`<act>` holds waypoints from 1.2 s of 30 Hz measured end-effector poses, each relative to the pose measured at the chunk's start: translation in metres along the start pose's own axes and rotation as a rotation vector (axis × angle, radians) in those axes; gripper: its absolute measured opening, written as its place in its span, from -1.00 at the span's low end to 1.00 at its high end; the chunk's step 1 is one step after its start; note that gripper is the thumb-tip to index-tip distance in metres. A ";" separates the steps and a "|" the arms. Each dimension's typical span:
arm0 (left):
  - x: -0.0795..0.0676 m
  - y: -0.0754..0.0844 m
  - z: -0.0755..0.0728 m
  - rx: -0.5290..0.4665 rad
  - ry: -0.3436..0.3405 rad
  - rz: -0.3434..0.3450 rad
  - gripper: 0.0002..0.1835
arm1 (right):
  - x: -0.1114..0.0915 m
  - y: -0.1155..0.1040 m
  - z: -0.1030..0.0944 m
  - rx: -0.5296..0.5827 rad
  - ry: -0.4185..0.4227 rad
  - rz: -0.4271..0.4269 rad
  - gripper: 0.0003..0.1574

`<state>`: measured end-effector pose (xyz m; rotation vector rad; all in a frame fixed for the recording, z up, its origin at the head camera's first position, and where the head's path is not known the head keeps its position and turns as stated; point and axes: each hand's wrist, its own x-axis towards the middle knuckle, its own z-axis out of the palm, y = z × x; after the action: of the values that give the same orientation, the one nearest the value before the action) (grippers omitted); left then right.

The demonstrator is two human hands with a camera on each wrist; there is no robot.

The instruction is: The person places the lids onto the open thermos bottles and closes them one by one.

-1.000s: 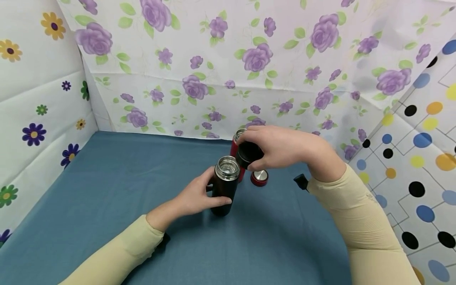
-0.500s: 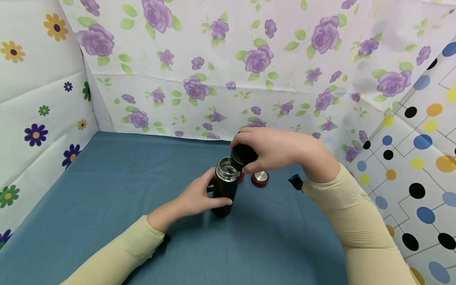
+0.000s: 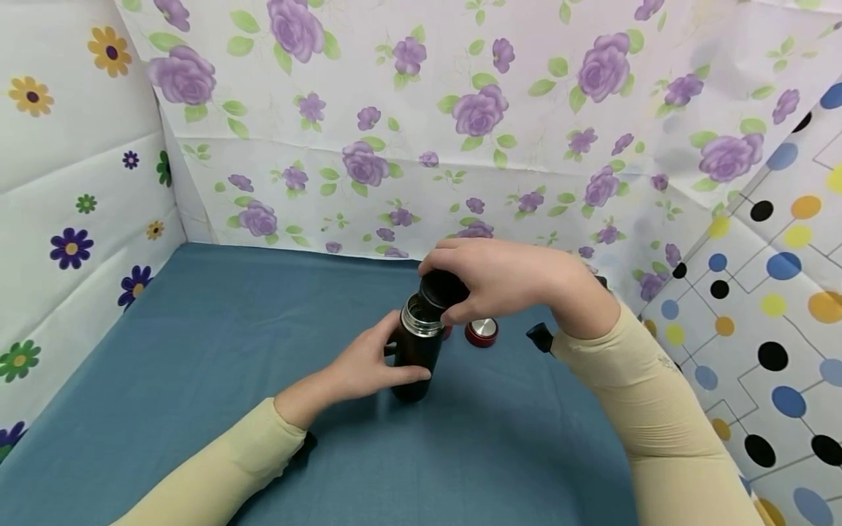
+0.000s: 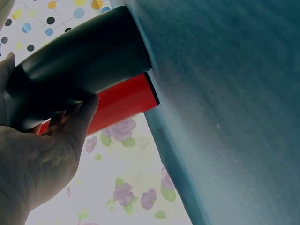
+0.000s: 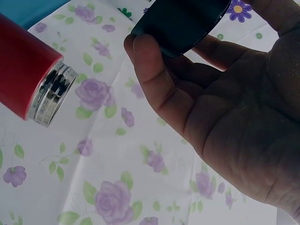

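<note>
A black thermos flask [image 3: 416, 359] with a steel neck stands upright on the blue cloth, and my left hand [image 3: 362, 369] grips its body. Just over its mouth, tilted and overlapping the rim in the head view, is a black lid [image 3: 442, 291]. My right hand [image 3: 503, 281] pinches that lid between thumb and fingers. Behind the black flask stands a red flask [image 4: 124, 101], mostly hidden in the head view. The right wrist view shows the red flask's open steel neck [image 5: 52, 93]. A red lid [image 3: 482, 332] with a steel top lies beside the flasks.
The blue cloth [image 3: 283, 314] covers the table. A flower-patterned sheet [image 3: 395, 146] hangs behind, with a dotted sheet [image 3: 743, 314] on the right and another flowered sheet [image 3: 79, 183] on the left.
My right hand has moved left and slightly down with the black lid, from beside the black flask's neck to over its mouth. The left hand keeps its grip in place.
</note>
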<state>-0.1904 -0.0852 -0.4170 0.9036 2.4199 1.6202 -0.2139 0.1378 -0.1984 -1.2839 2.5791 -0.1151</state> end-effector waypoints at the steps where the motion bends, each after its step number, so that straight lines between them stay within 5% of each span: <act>1: 0.000 0.000 0.000 -0.001 -0.001 0.002 -0.20 | 0.000 -0.001 0.000 0.001 -0.001 -0.001 -0.28; 36: -0.001 0.000 -0.001 -0.017 -0.015 0.011 -0.20 | 0.009 -0.014 0.001 0.005 -0.023 -0.031 -0.27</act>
<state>-0.1899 -0.0858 -0.4166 0.9247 2.3918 1.6288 -0.2080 0.1228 -0.1990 -1.3160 2.5393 -0.1121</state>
